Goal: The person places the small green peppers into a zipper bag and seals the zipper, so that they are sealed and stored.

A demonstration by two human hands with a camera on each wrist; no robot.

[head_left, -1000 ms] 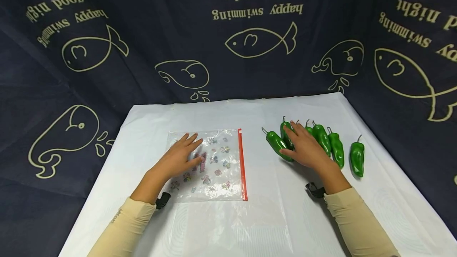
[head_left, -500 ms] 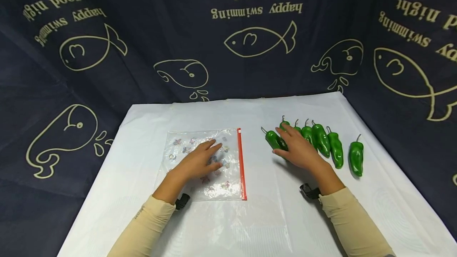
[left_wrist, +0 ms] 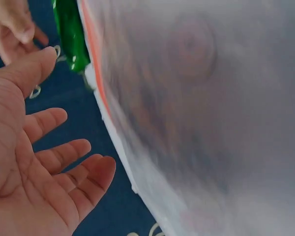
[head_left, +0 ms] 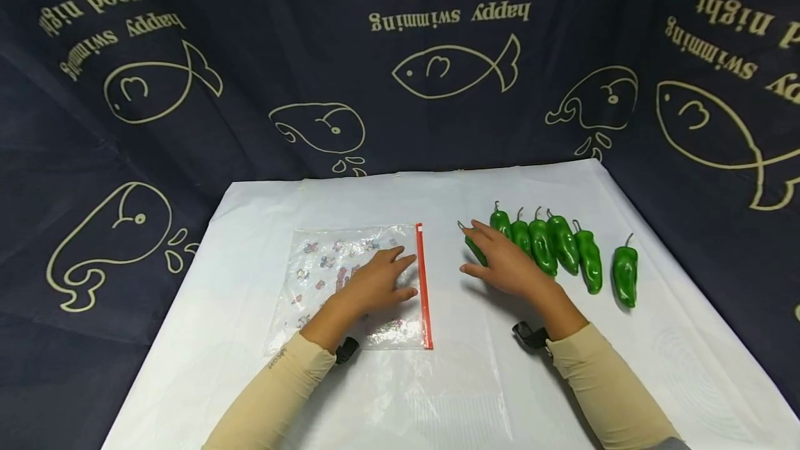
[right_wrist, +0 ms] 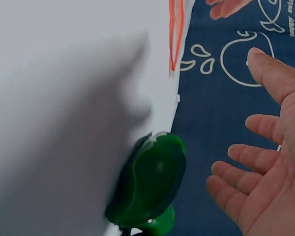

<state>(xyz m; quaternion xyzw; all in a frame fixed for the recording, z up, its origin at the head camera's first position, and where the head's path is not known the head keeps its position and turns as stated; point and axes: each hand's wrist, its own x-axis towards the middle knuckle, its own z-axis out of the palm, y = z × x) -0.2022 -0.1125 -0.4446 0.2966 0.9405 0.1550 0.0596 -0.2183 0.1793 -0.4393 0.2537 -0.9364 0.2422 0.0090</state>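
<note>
A clear zip bag (head_left: 325, 276) with small coloured prints and a red zip strip (head_left: 423, 287) along its right side lies flat on the white table. Over its right half hovers my left hand (head_left: 375, 283), fingers spread, holding nothing. My right hand (head_left: 509, 262) is above the leftmost green pepper (head_left: 475, 250) and hides most of it. In the right wrist view a green pepper (right_wrist: 152, 177) lies apart from my loosely bent fingers (right_wrist: 255, 157). The left wrist view has my left fingers (left_wrist: 64, 155) relaxed, with a green pepper (left_wrist: 71, 34) beyond the red strip.
Several more green peppers (head_left: 542, 245) lie in a row to the right, stems pointing away. One pepper (head_left: 625, 275) sits apart at the far right. A dark curtain (head_left: 300, 33) with fish and whale drawings hangs behind the white table (head_left: 387, 193).
My left hand has moved right across the bag, toward the red strip. My right hand has shifted left over the leftmost pepper, uncovering the ones behind it. Bag and peppers stay in place.
</note>
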